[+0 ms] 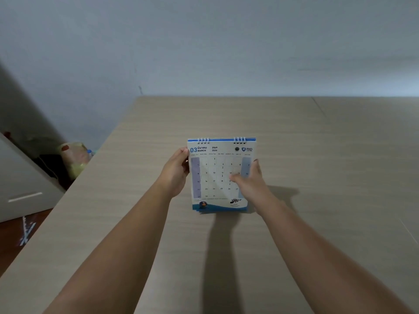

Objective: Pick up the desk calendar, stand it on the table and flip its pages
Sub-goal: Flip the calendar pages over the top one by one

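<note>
The desk calendar stands upright near the middle of the light wooden table. It is white and blue, spiral-bound at the top, and shows the March 2026 page. My left hand grips its left edge, fingers curled around the side. My right hand holds the right edge, thumb pressed on the front page near the dates and fingers behind. The calendar's bottom edge rests on or just above the table; I cannot tell which.
A pale wall rises behind the table's far edge. To the left, below the table edge, lie a plastic bag with a bottle and a white cabinet.
</note>
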A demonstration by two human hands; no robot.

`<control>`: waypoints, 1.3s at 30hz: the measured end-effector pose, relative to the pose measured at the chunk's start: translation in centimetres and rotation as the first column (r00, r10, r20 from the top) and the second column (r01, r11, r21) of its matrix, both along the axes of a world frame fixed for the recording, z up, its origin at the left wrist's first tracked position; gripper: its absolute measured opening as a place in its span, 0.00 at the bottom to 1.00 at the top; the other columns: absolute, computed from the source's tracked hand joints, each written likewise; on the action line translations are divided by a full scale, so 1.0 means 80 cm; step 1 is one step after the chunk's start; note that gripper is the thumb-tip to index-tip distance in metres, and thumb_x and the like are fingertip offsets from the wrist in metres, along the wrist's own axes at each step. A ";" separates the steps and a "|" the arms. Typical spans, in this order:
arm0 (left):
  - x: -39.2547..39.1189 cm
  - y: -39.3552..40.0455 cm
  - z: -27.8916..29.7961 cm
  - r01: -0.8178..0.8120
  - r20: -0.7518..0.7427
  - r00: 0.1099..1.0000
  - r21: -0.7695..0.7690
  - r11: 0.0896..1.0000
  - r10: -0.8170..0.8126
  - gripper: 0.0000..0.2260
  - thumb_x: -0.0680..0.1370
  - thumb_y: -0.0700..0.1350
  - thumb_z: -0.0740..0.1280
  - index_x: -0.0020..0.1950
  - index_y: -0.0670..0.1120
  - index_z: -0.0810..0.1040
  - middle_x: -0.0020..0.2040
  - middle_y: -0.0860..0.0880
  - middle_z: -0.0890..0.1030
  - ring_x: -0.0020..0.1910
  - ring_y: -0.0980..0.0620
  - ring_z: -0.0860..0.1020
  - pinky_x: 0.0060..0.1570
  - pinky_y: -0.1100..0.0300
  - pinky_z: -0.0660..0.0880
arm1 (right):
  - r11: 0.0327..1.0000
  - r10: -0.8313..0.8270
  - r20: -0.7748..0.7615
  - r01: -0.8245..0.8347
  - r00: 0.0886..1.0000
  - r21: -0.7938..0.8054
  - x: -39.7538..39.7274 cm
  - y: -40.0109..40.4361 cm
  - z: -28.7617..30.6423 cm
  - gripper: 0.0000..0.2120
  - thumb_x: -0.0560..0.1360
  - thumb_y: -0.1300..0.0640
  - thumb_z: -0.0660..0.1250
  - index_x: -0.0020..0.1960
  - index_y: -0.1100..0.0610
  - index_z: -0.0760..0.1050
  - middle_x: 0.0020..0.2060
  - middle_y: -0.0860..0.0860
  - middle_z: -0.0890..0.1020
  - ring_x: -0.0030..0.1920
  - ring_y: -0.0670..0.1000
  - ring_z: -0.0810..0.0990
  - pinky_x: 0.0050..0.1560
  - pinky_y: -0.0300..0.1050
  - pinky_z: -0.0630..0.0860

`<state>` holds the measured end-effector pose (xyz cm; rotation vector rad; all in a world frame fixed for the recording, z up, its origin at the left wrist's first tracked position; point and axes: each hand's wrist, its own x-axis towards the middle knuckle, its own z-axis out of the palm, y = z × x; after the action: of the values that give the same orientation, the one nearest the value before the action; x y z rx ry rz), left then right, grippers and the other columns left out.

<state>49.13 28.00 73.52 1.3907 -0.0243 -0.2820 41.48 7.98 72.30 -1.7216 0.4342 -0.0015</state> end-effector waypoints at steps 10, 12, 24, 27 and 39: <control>-0.011 -0.014 0.013 -0.008 -0.152 0.988 -0.098 0.995 -0.007 0.21 0.82 0.49 0.55 0.68 0.38 0.72 0.61 0.38 0.79 0.56 0.39 0.78 0.55 0.48 0.74 | 1.000 -0.018 -0.033 0.018 0.999 -0.012 -0.019 0.003 0.010 0.35 0.70 0.53 0.67 0.73 0.51 0.56 0.72 0.46 0.64 0.61 0.54 0.75 0.50 0.54 0.80; -0.012 -0.016 0.015 -0.001 -0.173 0.985 -0.109 0.994 -0.018 0.22 0.82 0.50 0.54 0.71 0.38 0.69 0.67 0.36 0.76 0.64 0.35 0.76 0.63 0.43 0.72 | 1.000 -0.012 -0.010 0.012 1.000 -0.009 -0.025 0.005 0.014 0.33 0.70 0.54 0.66 0.72 0.49 0.58 0.70 0.44 0.64 0.58 0.52 0.77 0.42 0.48 0.80; -0.009 0.000 0.011 0.092 -0.157 0.981 -0.130 0.987 -0.112 0.20 0.83 0.57 0.51 0.51 0.50 0.80 0.45 0.48 0.84 0.41 0.48 0.80 0.44 0.54 0.73 | 0.951 -0.056 0.226 -0.016 0.973 0.307 -0.039 -0.050 0.130 0.17 0.73 0.65 0.65 0.56 0.49 0.68 0.27 0.49 0.85 0.25 0.47 0.81 0.24 0.38 0.76; -0.011 -0.002 0.009 0.200 -0.105 0.975 0.015 0.980 -0.198 0.07 0.81 0.49 0.60 0.54 0.54 0.78 0.50 0.52 0.84 0.45 0.52 0.78 0.47 0.57 0.71 | 0.743 -0.064 0.217 -0.098 0.974 0.662 -0.020 -0.067 0.164 0.10 0.77 0.59 0.58 0.51 0.61 0.75 0.41 0.61 0.87 0.37 0.55 0.86 0.32 0.43 0.82; -0.029 -0.015 -0.001 0.016 0.155 0.986 0.281 0.960 -0.062 0.12 0.81 0.39 0.63 0.57 0.56 0.76 0.47 0.48 0.84 0.42 0.59 0.81 0.41 0.66 0.74 | 0.980 -0.089 0.115 0.108 0.989 -0.166 0.007 -0.079 0.088 0.26 0.77 0.46 0.61 0.73 0.52 0.66 0.71 0.51 0.71 0.64 0.49 0.71 0.61 0.47 0.66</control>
<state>46.83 26.79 73.41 1.6936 -0.1523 -0.2090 42.04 1.69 79.36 -1.8573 0.4501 -0.2073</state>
